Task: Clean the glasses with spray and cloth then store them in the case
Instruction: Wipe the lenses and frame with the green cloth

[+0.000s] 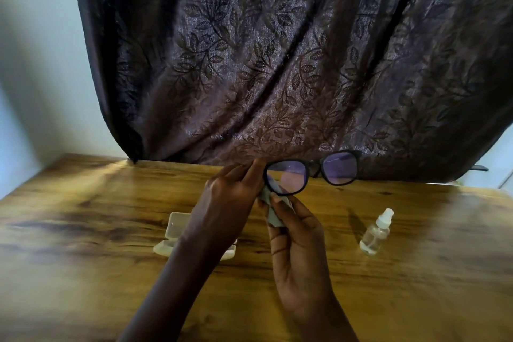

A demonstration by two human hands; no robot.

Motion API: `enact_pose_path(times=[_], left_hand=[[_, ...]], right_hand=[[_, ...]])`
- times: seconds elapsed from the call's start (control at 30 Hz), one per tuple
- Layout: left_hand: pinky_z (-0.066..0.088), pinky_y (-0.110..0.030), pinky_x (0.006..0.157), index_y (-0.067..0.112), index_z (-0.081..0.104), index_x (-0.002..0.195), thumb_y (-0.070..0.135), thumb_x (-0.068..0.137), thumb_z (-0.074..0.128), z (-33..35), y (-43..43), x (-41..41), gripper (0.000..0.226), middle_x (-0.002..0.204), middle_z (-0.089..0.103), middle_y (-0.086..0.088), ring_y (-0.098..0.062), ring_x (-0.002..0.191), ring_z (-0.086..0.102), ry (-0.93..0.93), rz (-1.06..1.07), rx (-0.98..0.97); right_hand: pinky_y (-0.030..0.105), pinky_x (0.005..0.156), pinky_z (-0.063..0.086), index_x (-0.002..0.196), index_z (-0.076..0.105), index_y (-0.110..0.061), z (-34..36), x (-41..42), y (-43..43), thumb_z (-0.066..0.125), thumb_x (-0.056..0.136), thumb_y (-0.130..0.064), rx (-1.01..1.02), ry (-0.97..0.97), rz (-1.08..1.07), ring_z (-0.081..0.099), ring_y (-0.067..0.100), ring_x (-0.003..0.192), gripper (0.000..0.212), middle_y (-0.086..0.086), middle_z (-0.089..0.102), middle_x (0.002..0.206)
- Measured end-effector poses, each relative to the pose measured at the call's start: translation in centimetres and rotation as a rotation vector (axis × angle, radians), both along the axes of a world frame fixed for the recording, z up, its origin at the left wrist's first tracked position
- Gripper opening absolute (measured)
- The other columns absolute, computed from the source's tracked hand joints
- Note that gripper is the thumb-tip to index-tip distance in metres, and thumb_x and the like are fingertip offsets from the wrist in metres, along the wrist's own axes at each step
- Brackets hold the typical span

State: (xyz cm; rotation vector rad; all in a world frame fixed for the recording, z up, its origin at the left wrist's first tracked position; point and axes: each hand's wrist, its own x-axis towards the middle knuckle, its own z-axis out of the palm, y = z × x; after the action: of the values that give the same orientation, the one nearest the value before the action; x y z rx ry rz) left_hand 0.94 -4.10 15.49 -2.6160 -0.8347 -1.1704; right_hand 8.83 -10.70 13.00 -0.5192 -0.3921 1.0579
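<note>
Fingers (251, 175) of the left hand (227, 200) pinched the glasses (315, 171) at the frame's outer corner, above the table (83, 216), while the right hand (299, 253) gripped the grey cloth (273, 218) and pressed it to the lens beside it. To wipe well, I think light circles on both faces of that lens were needed, with the frame held close to it and not twisted. The open white case (173, 230) lay under the left arm; the spray bottle (376, 233) stood well apart. No writing was readable.

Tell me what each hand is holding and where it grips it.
The left hand pinches the glasses at the frame's outer corner, beside one lens. The right hand holds the cloth between thumb and fingers, at that lens's lower rim.
</note>
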Motion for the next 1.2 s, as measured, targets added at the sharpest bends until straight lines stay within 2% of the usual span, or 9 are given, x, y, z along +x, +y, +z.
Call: enact_pose_path(times=[0.2,0.37,0.47,0.57,0.7,0.83,0.9,1.0,1.2], left_hand=[[0.054,-0.028,0.045,-0.006,0.065,0.092,0.014,0.08,0.048,-0.3,0.2,-0.1,0.029,0.074,0.07,-0.015,-0.027,0.065,0.068,-0.048,0.015,0.054],[0.056,-0.033,0.05,-0.007,0.063,0.096,0.003,0.075,0.066,-0.7,0.4,0.0,0.023,0.075,0.07,-0.017,-0.031,0.067,0.068,-0.031,0.032,0.051],[0.055,-0.033,0.052,-0.008,0.063,0.097,0.001,0.075,0.068,-0.8,0.3,0.2,0.024,0.075,0.07,-0.018,-0.032,0.068,0.068,-0.01,0.029,0.051],[0.053,-0.032,0.049,-0.008,0.064,0.094,-0.005,0.066,0.077,-0.8,0.2,0.3,0.031,0.073,0.069,-0.018,-0.032,0.065,0.067,-0.034,0.047,0.031],[0.052,-0.029,0.049,-0.008,0.065,0.094,0.0,0.067,0.074,-0.8,0.1,0.4,0.029,0.072,0.07,-0.016,-0.03,0.065,0.067,-0.038,0.053,0.084],[0.053,-0.03,0.048,-0.01,0.065,0.093,0.01,0.076,0.056,-0.7,-0.1,0.6,0.028,0.074,0.07,-0.018,-0.031,0.066,0.068,-0.049,0.018,0.127],[0.053,-0.029,0.049,-0.01,0.065,0.094,0.014,0.077,0.048,-0.4,-0.2,0.6,0.034,0.076,0.07,-0.018,-0.03,0.068,0.068,-0.057,0.002,0.118],[0.054,-0.03,0.05,-0.01,0.064,0.094,0.014,0.077,0.048,-0.3,-0.1,0.2,0.034,0.079,0.071,-0.02,-0.031,0.071,0.069,-0.053,0.003,0.127],[0.054,-0.03,0.049,-0.011,0.064,0.096,0.012,0.079,0.048,-0.7,0.2,-0.4,0.032,0.077,0.071,-0.019,-0.031,0.068,0.068,-0.003,0.049,0.128]], right_hand=[[0.015,0.056,0.054,0.077,0.07,-0.003,0.0,1.0,-0.6,0.06,0.063,-0.004,-0.094,0.003,-0.1,0.07,0.012,0.071,0.018,0.007,0.074,0.076],[0.012,0.058,0.053,0.089,0.064,-0.003,0.5,2.7,-0.8,0.061,0.065,-0.006,-0.097,-0.04,-0.252,0.068,0.005,0.069,0.024,-0.001,0.073,0.071],[0.011,0.058,0.052,0.085,0.064,-0.006,0.7,3.0,-0.7,0.063,0.062,-0.009,-0.076,-0.079,-0.342,0.067,0.003,0.067,0.023,-0.003,0.072,0.068],[0.013,0.058,0.051,0.08,0.066,-0.009,0.3,2.3,-0.8,0.066,0.058,-0.012,-0.105,-0.155,-0.41,0.065,0.003,0.065,0.022,-0.004,0.072,0.066],[0.017,0.059,0.052,0.074,0.066,-0.009,-0.7,0.8,-0.7,0.066,0.061,-0.01,-0.169,-0.142,-0.394,0.065,0.009,0.067,0.013,-0.001,0.071,0.066],[0.017,0.055,0.052,0.064,0.071,-0.01,-0.5,-0.8,-0.1,0.066,0.058,-0.008,-0.156,-0.057,-0.254,0.066,0.011,0.064,0.008,0.004,0.071,0.067],[0.016,0.054,0.052,0.066,0.071,-0.009,-0.2,-1.2,0.1,0.064,0.058,-0.005,-0.124,-0.02,-0.206,0.067,0.011,0.064,0.011,0.005,0.072,0.067],[0.016,0.054,0.052,0.07,0.07,-0.007,0.1,-1.0,0.0,0.064,0.059,-0.006,-0.115,-0.024,-0.186,0.068,0.01,0.064,0.013,0.004,0.072,0.068],[0.013,0.056,0.052,0.084,0.064,-0.004,0.4,1.5,-0.7,0.061,0.065,-0.007,-0.111,-0.04,-0.284,0.067,0.005,0.065,0.019,-0.002,0.071,0.068]])
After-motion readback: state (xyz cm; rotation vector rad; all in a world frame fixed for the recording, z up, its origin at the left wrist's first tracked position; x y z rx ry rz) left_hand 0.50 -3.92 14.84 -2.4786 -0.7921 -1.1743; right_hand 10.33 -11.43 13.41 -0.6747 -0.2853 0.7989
